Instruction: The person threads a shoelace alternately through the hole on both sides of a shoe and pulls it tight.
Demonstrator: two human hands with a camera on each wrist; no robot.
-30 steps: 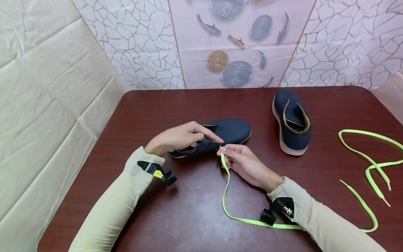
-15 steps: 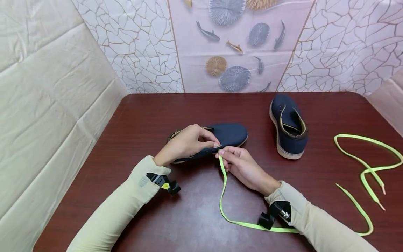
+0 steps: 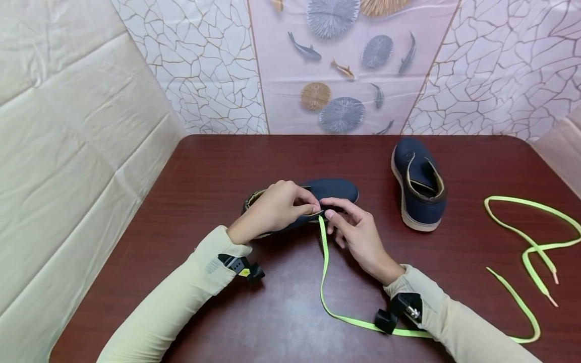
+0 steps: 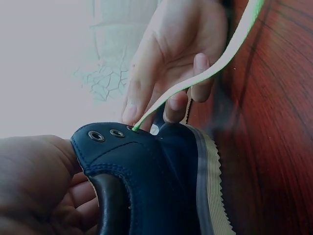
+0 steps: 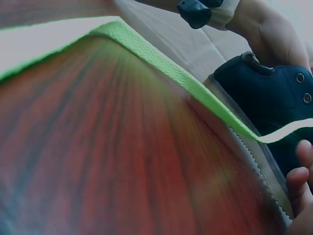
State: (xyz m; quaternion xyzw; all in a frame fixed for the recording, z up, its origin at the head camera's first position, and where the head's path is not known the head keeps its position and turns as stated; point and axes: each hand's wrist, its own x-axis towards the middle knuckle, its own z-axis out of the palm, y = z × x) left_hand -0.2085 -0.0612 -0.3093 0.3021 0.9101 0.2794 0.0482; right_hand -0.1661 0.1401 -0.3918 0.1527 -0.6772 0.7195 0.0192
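Observation:
A navy shoe (image 3: 335,188) lies with its toe to the right, and my left hand (image 3: 280,205) reaches over its opening and grips the eyelet flap, some fingers inside. In the left wrist view, a flat neon-green shoelace (image 4: 190,81) runs into the eyelet (image 4: 131,128) nearest the toe, beyond two bare metal eyelets. My right hand (image 3: 358,234) is beside that flap, index finger stretched over the shoe and thumb at the flap's edge. The lace hangs from the eyelet apart from the right fingertips. The flap's inner side is hidden.
A second navy shoe (image 3: 419,186) without a lace stands at the back right. Another neon-green lace (image 3: 535,247) lies looped on the dark red table (image 3: 218,161) at the right. The threaded lace passes under the right forearm, its free end (image 3: 513,290) curving beyond.
My right fingers have let go of the lace by the eyelet and spread toward the flap's edge. My left index finger has drawn back from pointing, and the hand now grips the flap.

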